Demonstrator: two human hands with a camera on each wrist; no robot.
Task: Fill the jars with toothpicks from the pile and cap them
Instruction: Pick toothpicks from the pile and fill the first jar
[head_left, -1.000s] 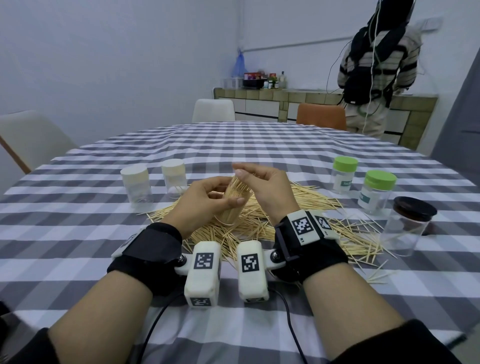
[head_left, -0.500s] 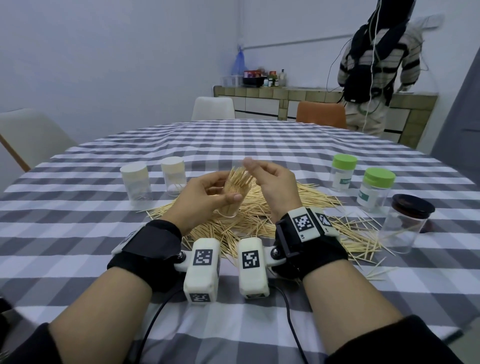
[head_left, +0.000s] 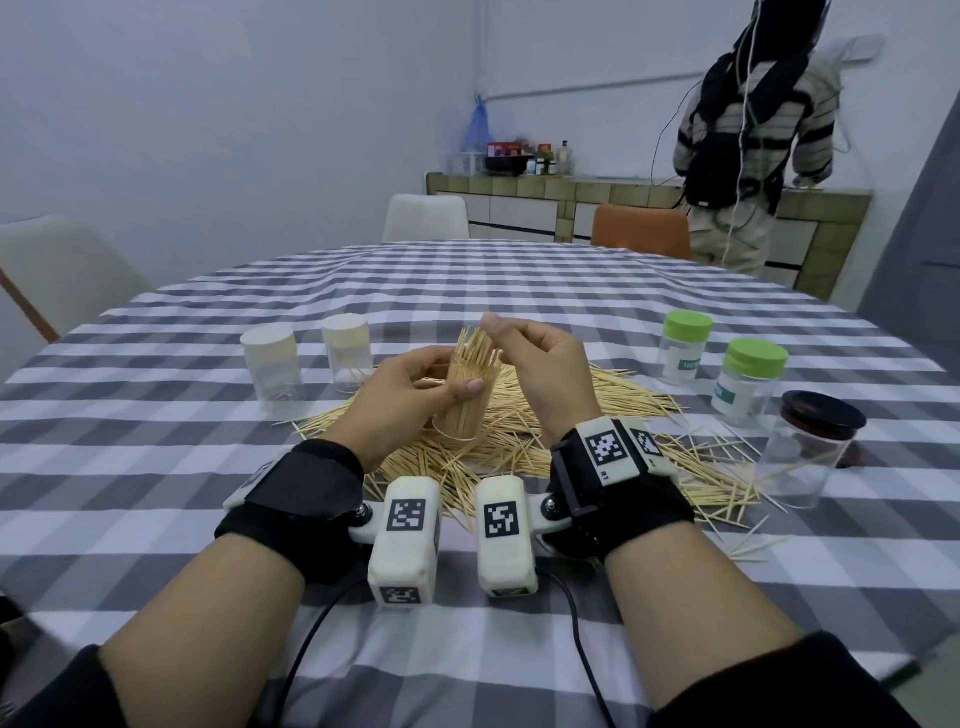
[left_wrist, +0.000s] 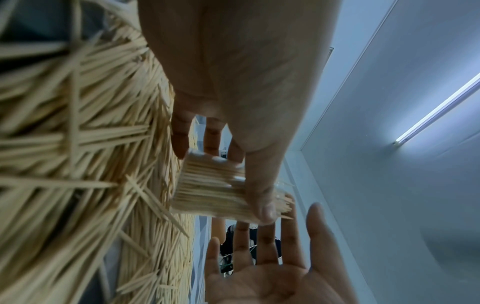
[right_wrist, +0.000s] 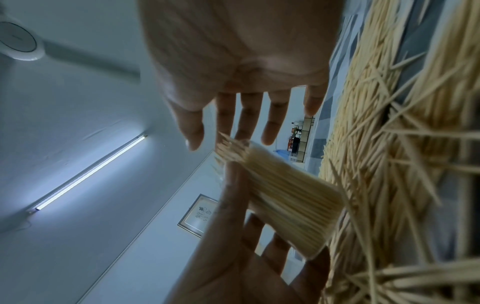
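White walls (head_left: 234, 130), tiled counter (head_left: 623, 189), 3 chairs (head_left: 425, 218)

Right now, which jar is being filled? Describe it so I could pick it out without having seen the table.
Find the toothpick pile in the middle of the checked table. Just above it, the left hand grips a clear jar, with the right hand at its mouth. Unlike the five jars standing to either side, it has no lid and is packed with toothpicks sticking out of its top.

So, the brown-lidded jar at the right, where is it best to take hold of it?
Probably at the clear wall of the brown-lidded jar, below the lid, coming with the right hand from the near side. It stands upright and capped, and the green-lidded jars crowd its far left.
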